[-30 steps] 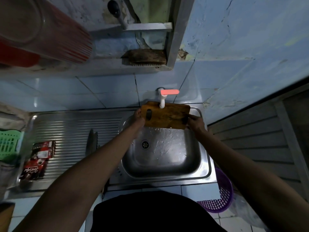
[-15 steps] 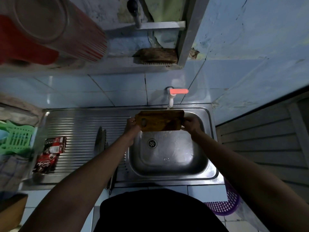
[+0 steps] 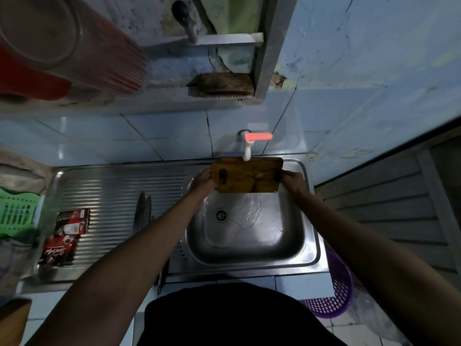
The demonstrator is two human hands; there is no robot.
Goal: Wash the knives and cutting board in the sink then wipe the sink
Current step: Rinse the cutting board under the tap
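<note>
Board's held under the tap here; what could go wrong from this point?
The brown wooden cutting board is gripped only at its short ends by the left hand and right hand; wet, it might slip into the steel sink. The knives on the ribbed drainboard lie close beside the left forearm, which might brush them.

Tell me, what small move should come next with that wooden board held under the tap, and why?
Probably turn the cutting board under the tap to rinse its other face. The left hand and right hand hold its two short ends above the sink, so flipping is easy.
</note>
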